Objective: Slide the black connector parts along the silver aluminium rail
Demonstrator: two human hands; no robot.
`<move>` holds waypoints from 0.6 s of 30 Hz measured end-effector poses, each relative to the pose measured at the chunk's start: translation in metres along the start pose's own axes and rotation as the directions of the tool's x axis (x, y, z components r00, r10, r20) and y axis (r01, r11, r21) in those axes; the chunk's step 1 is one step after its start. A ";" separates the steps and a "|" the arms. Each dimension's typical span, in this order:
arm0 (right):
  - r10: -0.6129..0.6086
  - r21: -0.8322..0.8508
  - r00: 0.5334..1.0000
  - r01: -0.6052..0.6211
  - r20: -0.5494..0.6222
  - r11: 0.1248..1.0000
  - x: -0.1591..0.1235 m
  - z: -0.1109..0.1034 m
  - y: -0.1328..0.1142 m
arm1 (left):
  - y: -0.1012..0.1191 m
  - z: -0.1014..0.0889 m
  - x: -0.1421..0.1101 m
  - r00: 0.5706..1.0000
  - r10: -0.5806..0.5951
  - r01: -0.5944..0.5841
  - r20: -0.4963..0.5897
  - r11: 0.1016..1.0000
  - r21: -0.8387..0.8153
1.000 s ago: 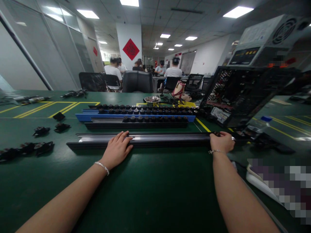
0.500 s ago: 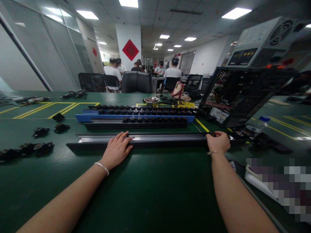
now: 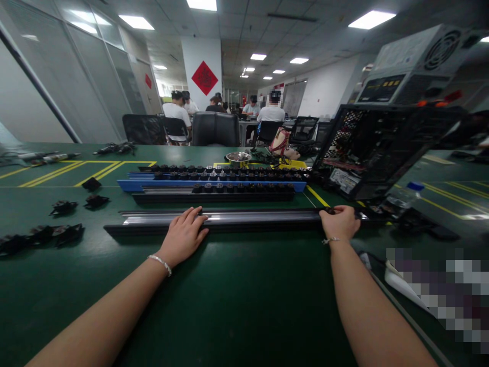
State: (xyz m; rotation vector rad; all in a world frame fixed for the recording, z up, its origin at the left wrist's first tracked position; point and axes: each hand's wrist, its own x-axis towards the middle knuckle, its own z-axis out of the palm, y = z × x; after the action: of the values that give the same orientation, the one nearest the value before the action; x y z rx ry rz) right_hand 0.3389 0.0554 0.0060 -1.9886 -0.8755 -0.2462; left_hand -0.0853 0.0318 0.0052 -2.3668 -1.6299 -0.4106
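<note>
A long black rail with a shiny metallic channel [image 3: 260, 218] lies crosswise on the green table in front of me. My left hand [image 3: 186, 232] holds it left of the middle, fingers over the top and thumb along the near wall. Near its right end, my right hand [image 3: 340, 223] is closed in a pinch on a small black part [image 3: 329, 209], mostly hidden by the fingers. Behind lie another black rail [image 3: 214, 197] and a blue rail [image 3: 130, 186], with rows of small black parts with metal tops standing in them.
Loose black parts [image 3: 63, 207] lie at the left. A metal bowl [image 3: 239, 157] stands behind the rails. To the right are an open computer case [image 3: 382, 148] with a power supply box on it, and a blue-capped bottle [image 3: 405, 198]. People sit in the background.
My right hand has moved slightly left along the rail with the small black part. The left hand and the rail look unmoved.
</note>
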 end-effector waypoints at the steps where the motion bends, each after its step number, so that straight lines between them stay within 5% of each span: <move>1: -0.013 -0.004 1.000 0.013 0.001 1.000 -0.001 0.000 -0.001 | 0.000 0.000 0.000 1.000 -0.001 0.001 0.003 1.000 0.001; 18: -0.120 -0.035 0.989 0.123 0.091 0.992 -0.008 -0.001 -0.010 | 0.001 -0.001 0.001 1.000 -0.006 0.006 0.007 1.000 -0.017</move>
State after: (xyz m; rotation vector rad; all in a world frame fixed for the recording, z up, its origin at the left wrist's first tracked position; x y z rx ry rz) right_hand 0.3264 0.0539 0.0094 -1.9984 -1.0582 -0.2482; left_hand -0.0845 0.0314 0.0066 -2.3792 -1.6430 -0.4189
